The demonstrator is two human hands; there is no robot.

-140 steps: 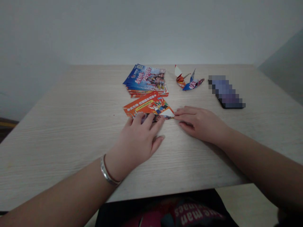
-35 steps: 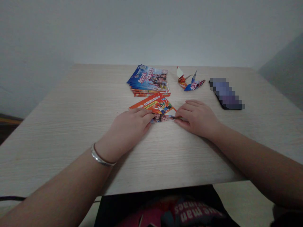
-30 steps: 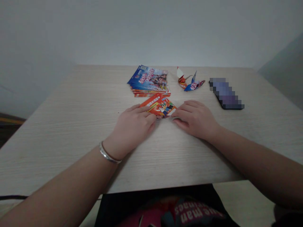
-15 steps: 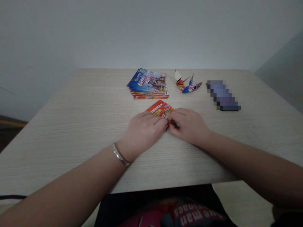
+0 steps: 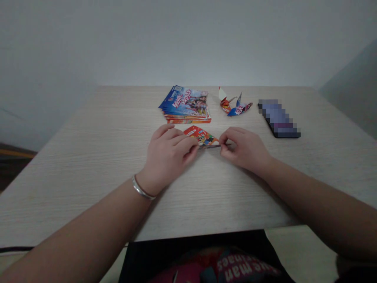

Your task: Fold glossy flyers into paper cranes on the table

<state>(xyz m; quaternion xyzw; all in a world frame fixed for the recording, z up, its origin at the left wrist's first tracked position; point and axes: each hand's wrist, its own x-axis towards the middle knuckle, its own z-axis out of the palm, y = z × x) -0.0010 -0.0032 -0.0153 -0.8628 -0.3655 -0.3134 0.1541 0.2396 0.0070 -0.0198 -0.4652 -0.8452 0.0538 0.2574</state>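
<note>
A folded sheet of printed paper [image 5: 206,137], mostly red with cartoon figures, lies on the table between my two hands. Its visible part narrows to a point on the right. My left hand [image 5: 171,147] lies over its left side, fingers bent and thumb against the near edge, hiding much of that end. At the right tip, the thumb and forefinger of my right hand [image 5: 243,149] pinch the paper, the other fingers curled. A silver bracelet [image 5: 140,189] circles my left wrist.
Beyond the hands, a fanned stack of printed leaflets [image 5: 187,103] rests on the pale wooden table [image 5: 118,157]. Right of it are two folded paper cranes, one orange [image 5: 225,105] and one blue [image 5: 238,110]. A phone [image 5: 278,120] lies farther right. A wall [image 5: 188,43] stands behind.
My hands have moved apart along the paper's near edge, the right hand to its right tip and the left hand leftward. More of the paper shows between them.
</note>
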